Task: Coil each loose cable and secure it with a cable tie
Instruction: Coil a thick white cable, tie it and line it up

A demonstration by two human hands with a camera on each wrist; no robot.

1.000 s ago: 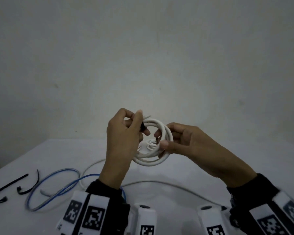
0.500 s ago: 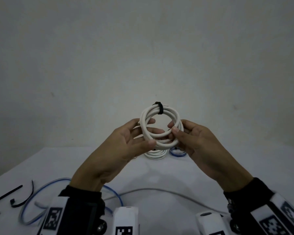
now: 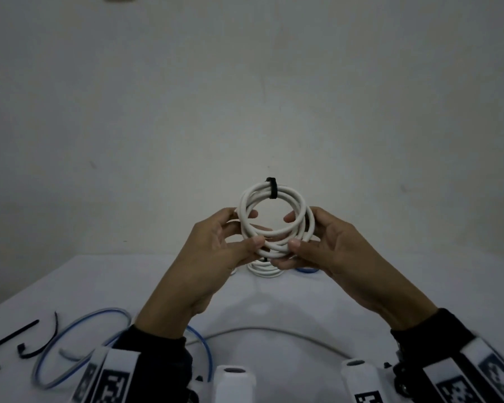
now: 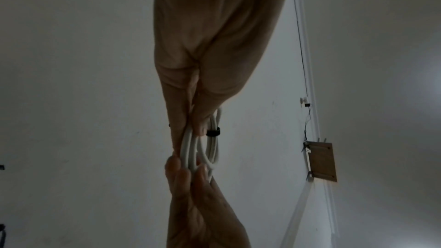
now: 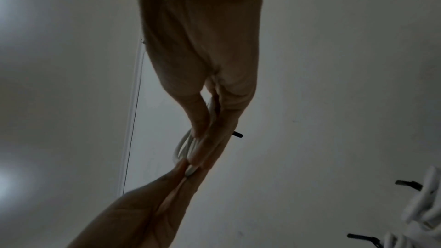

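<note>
Far left on the table (image 3: 274, 309), spare black cable ties (image 3: 10, 335) lie beside a loose blue cable (image 3: 79, 324), not yet coiled; a loose white cable (image 3: 274, 331) runs across the front. Left hand (image 3: 216, 248) pinches the white coil (image 3: 274, 222), held mid-air w/ thumb in front, fingers behind. Black tie (image 3: 271, 188) sits at the coil's top. Right hand (image 3: 329, 245) pinches the opposite side likewise. Risk, judging by splayed lower loops: w/ only one tie, turns may slip out if either pinch eases. Finished coils (image 3: 264, 269) sit behind.
</note>
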